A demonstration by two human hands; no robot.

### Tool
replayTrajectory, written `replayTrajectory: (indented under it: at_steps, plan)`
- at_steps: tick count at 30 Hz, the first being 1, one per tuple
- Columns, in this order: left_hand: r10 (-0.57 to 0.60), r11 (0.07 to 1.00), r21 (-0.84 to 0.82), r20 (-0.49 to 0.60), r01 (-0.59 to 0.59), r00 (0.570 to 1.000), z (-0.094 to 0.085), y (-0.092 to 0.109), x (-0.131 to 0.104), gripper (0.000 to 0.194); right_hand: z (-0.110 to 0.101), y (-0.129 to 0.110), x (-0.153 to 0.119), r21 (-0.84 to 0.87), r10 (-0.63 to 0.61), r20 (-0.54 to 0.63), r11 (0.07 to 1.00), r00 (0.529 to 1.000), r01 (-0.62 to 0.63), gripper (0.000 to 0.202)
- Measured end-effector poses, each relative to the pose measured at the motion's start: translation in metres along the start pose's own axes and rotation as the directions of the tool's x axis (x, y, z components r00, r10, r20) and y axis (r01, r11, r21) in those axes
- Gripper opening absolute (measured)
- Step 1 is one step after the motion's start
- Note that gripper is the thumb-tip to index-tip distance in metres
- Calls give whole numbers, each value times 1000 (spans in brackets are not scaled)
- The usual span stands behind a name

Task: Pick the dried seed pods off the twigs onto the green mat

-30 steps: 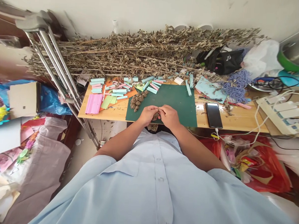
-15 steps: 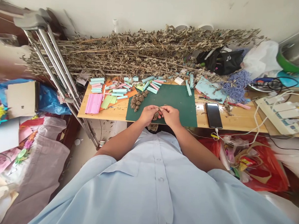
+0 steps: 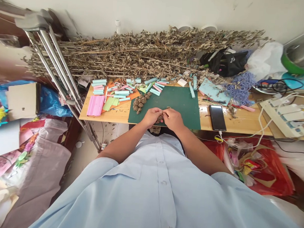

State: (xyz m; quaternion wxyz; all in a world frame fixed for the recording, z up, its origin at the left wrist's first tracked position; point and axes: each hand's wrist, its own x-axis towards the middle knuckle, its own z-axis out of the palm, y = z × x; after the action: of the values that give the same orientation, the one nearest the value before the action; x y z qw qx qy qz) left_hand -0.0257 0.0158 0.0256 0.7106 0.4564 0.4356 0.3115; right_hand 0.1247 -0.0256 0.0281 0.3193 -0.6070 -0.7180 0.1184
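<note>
Over the front edge of a dark green mat [image 3: 183, 102], my left hand [image 3: 151, 117] and my right hand [image 3: 172, 119] meet, fingertips pressed together. Between them is a small clump of dried brown plant leaves [image 3: 159, 119], partly hidden by the fingers. Both hands are closed on it. Just beyond my left hand, several rolled balls of dried leaves [image 3: 140, 102] lie in a pile on the mat. Rolled blue and pink paper tubes [image 3: 122, 92] are spread behind and left of the pile.
Long dried plant stalks [image 3: 134, 55] fill the back of the wooden table [image 3: 205, 122]. A phone [image 3: 217, 118] with a cable and a power strip [image 3: 284, 116] lie to the right. Metal crutches [image 3: 55, 58] lean at the left, beside pink paper [image 3: 95, 105].
The fingers of my right hand have curled in closer against my left fingertips. The clump stays between my hands, and the things on the table have not moved.
</note>
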Motion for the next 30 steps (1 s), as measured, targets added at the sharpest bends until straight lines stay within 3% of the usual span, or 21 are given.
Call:
replayTrajectory:
  at_steps: [4,7,11,13,15,17,20,24,27,30]
  plan:
    - [-14,1000,-9,-4,14,1000,0,1,0,16,-2,1,3,120,92,-1,989,996,-91,20]
    - [-18,999,-36,1,18,1000,-1,2,0,16,0,0,5,336,268,42,903,963,-266,19]
    - [-33,996,-83,7,33,999,-3,2,0,18,7,-4,6,636,528,176,583,831,-506,20]
    - [-42,992,-116,0,42,999,-3,2,0,21,11,-5,5,738,590,234,409,773,-536,26]
    - [-42,990,-135,-5,41,999,-3,1,0,24,13,-6,4,775,611,244,343,753,-530,29]
    - [-36,989,-141,-9,34,999,-3,0,1,27,13,-4,3,755,606,192,411,772,-511,29]
    - [-30,987,-158,-12,28,999,-3,-1,1,28,10,0,2,640,538,65,624,841,-448,25]
    - [-45,984,-175,-5,43,999,-5,-3,3,28,5,3,-1,400,273,-98,891,957,-213,20]
    - [-21,985,-170,30,26,999,-6,-5,3,29,3,1,-3,271,114,-114,959,987,-79,22]
    - [46,985,-170,56,-36,997,-6,-8,4,28,2,0,-4,264,95,-86,962,992,-69,24]
